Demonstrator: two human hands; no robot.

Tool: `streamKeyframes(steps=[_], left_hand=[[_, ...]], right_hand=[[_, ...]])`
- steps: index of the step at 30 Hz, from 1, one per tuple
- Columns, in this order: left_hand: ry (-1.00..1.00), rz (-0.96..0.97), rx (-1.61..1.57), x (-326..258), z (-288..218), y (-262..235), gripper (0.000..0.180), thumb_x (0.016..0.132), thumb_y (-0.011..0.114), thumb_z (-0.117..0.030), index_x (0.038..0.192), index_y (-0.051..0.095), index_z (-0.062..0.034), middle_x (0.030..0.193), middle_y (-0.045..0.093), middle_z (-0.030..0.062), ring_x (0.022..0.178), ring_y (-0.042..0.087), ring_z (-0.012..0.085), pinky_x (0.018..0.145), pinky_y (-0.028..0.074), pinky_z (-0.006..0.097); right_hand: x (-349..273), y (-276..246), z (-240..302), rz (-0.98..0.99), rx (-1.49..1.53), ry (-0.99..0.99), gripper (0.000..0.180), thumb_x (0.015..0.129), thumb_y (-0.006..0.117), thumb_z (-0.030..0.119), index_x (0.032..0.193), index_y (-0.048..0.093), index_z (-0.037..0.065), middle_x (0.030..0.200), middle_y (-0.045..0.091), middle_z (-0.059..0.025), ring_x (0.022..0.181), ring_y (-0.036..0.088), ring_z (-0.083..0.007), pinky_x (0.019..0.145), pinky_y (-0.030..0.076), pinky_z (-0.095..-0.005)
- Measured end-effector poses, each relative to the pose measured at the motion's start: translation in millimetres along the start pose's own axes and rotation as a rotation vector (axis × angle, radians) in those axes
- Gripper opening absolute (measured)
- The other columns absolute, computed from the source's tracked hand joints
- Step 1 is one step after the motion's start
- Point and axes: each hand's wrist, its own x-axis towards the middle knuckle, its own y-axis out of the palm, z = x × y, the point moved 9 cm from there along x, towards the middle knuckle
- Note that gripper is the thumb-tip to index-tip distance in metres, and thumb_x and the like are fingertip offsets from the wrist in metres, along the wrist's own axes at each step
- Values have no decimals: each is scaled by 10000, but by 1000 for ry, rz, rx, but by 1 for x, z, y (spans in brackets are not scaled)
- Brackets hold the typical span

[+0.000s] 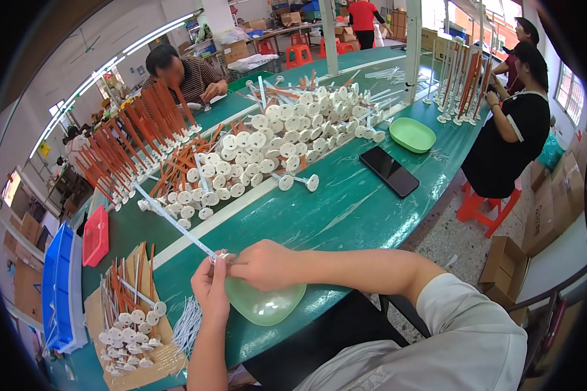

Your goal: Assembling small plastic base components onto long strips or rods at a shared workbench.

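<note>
My left hand (210, 291) is closed around the near end of a long pale strip (179, 227) with a small white round base (224, 256) at that end. The strip slants away to the far left over the green table. My right hand (262, 265) is pinched against the same end, slightly blurred, and its fingertips hide whatever is between them. Under both hands stands a light green bowl (267, 307). Beside my left forearm lies a bundle of thin white ties (188, 326). A cardboard sheet (166, 355) at lower left carries several similar strips with white round bases (125, 337).
A large heap of white round-based pieces (261, 153) covers the table's middle; orange-stripped ones (127, 140) stand upright behind. A black phone (389, 171) and green dish (412, 135) lie right. Red (96, 236) and blue trays (62, 287) stand left. Other people work around the table.
</note>
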Motion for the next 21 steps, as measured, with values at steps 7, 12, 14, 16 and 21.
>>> streamKeyframes(steps=[7, 12, 14, 16, 21], left_hand=[[13, -19, -60, 1, 2, -4, 262, 975, 529, -135, 1112, 591, 79, 1004, 671, 144, 951, 638, 177, 872, 501, 298], [27, -15, -44, 0, 4, -7, 265, 977, 525, -138, 1114, 588, 80, 1010, 661, 137, 934, 649, 188, 829, 522, 299], [41, -11, -62, -1, 2, -5, 274, 982, 524, -170, 1113, 595, 59, 1021, 658, 122, 917, 648, 171, 796, 522, 281], [38, -34, -95, 0, 5, -9, 280, 987, 522, -209, 1110, 610, 26, 1010, 659, 88, 883, 645, 142, 743, 520, 256], [20, -29, -104, 1, 6, -9, 293, 989, 520, -238, 1104, 621, 12, 987, 665, 67, 849, 637, 132, 742, 507, 263]], right_hand=[[1, -16, 3, -226, 173, -59, 70, 810, 628, 144, 799, 611, 77, 753, 636, -91, 683, 630, -298, 594, 507, -426], [5, -27, 5, -200, 198, 13, 101, 792, 656, 120, 876, 632, 69, 755, 641, -94, 676, 627, -303, 606, 513, -408], [3, -29, 4, -209, 208, 27, 135, 789, 664, 114, 912, 643, 62, 768, 646, -94, 693, 631, -297, 620, 520, -391], [2, -33, 3, -282, 272, 5, 157, 790, 670, 100, 943, 647, 72, 797, 662, -101, 693, 641, -300, 608, 522, -387], [3, -39, -3, -355, 333, 68, 165, 809, 663, 88, 969, 633, 60, 805, 672, -108, 684, 652, -299, 601, 529, -374]])
